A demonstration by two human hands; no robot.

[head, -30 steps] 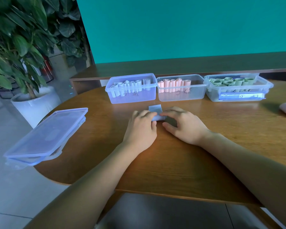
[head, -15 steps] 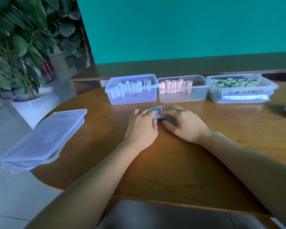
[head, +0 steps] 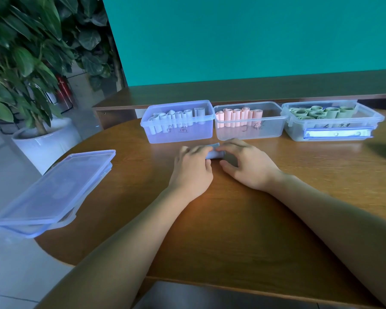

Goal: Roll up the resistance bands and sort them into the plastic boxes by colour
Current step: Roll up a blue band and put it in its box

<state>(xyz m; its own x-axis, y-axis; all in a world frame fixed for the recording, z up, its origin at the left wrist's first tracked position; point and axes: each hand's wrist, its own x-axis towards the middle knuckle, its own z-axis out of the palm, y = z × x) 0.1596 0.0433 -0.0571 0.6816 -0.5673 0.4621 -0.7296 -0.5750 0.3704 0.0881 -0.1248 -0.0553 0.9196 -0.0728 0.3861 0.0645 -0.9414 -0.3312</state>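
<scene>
Pinching blue band point(head: 214, 152) — both hands point(head: 193, 172) point(head: 247, 166) on wood table point(head: 232, 230), teal wall point(head: 243, 36) behind.

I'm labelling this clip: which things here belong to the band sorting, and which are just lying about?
Job:
blue band, rolled by left hand and right hand
blue box
pink box
green box

Lying about:
lids
potted plant

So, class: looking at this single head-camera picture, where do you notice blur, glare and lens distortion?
Head view: the plant leaves at left are smeared; the fingers on the blue band are slightly soft; a bright bluish glare streaks the green box's front clip; the wide lens bows the table edge.
</scene>
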